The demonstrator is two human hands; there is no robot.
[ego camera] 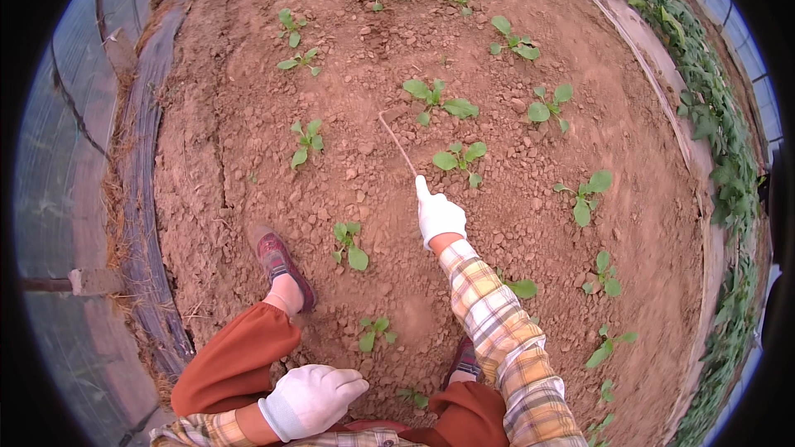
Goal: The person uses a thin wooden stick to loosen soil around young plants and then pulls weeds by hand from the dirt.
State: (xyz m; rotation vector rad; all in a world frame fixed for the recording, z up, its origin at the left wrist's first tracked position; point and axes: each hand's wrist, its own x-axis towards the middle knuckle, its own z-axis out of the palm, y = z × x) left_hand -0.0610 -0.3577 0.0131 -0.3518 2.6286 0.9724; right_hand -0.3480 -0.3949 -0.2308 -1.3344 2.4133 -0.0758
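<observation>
My right hand (440, 214), in a white glove, grips a thin rod tool with a bent end (398, 144). The thumb or forefinger lies along the rod. Its bent tip is at the soil, just left of a leafy green seedling (433, 99). Right of the rod grows another seedling (461, 161), close above my right hand. My left hand (317, 398), also gloved in white, is low in the view by my bent left leg. Its fingers are drawn together and nothing shows in them; the palm is hidden.
Seedlings stand in rows over reddish, cloddy soil (385, 198), one (351, 245) between my feet. My left shoe (282, 264) and right shoe (464, 360) rest on the bed. Plastic sheeting (62, 167) lines the left side. Dense leafy plants (702, 74) run along the right.
</observation>
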